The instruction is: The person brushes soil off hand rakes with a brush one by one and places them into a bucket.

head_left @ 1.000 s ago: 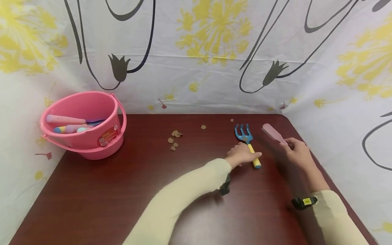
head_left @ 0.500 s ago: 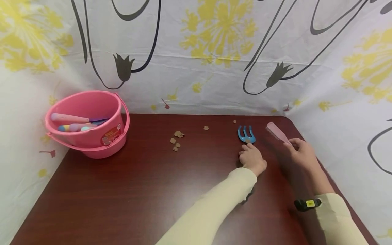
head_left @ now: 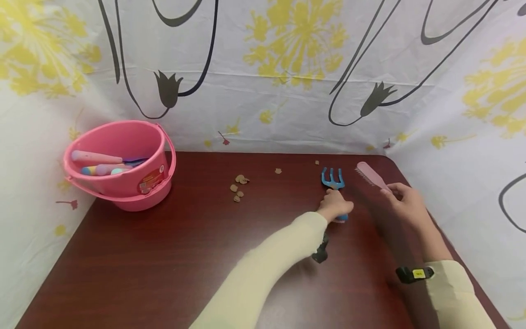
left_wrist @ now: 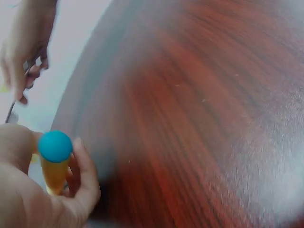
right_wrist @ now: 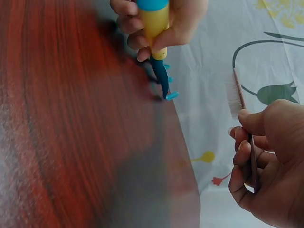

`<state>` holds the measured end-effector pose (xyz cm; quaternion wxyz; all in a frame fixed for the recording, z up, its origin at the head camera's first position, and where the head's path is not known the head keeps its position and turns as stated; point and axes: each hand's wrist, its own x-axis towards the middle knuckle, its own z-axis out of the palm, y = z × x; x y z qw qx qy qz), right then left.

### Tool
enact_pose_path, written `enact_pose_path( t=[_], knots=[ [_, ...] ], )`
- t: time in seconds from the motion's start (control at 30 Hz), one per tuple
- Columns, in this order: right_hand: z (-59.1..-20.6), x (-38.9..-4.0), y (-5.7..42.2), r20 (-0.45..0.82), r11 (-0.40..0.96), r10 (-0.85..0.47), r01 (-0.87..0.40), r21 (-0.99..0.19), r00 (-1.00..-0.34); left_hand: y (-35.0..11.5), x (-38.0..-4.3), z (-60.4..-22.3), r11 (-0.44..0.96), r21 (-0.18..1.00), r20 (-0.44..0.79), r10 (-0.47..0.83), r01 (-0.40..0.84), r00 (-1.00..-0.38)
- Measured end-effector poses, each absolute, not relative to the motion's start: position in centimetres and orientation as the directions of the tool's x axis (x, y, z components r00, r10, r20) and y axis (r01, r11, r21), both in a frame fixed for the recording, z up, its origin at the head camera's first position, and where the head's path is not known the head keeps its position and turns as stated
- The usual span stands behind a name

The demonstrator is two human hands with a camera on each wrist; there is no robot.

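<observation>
My left hand [head_left: 334,204] grips the yellow handle of a small hand fork with blue tines [head_left: 333,183]. In the left wrist view the handle's blue end cap [left_wrist: 55,146] sticks up from between the curled fingers. The right wrist view shows the tines [right_wrist: 164,83] pointing down, close to the table; whether they touch it I cannot tell. To the right, my right hand [head_left: 407,206] pinches the handle of a pink brush [head_left: 371,175]. Its pale bristles [right_wrist: 233,97] face left, and the brush is held above the table's right edge.
At the left of the dark red table [head_left: 185,237] stands a pink bucket [head_left: 111,189] with several handled tools [head_left: 96,157] inside. Small brown bits [head_left: 241,179] lie scattered around the middle back, with a few farther right. A patterned white cloth [head_left: 246,114] surrounds the table.
My left hand lifts and tilts the fork, so its handle end now shows below the palm. The right hand keeps the brush in nearly the same place. The head view shifts slightly.
</observation>
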<state>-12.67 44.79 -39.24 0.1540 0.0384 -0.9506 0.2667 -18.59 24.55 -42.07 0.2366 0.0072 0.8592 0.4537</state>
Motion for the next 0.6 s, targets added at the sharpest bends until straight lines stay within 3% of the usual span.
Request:
enact_pose_path(
  t=[0.2, 0.4, 0.6],
  knots=[
    [-38.6, -13.3, 43.7, 0.341, 0.841, -0.026, -0.205, -0.5, -0.94, 20.7, -18.9, -40.2, 0.195, 0.919, -0.391, 0.345, -0.343, -0.853],
    [-37.8, -14.3, 41.9, 0.361, 0.828, -0.055, -0.244, -0.505, -0.931, 17.1, -18.8, -39.1, 0.07, 0.943, -0.325, 0.403, -0.326, -0.856],
    [-37.1, -15.4, 39.7, 0.394, 0.803, -0.075, -0.29, -0.52, -0.916, 13.7, -17.6, -38.9, 0.014, 0.951, -0.292, 0.353, -0.308, -0.889]
  ],
)
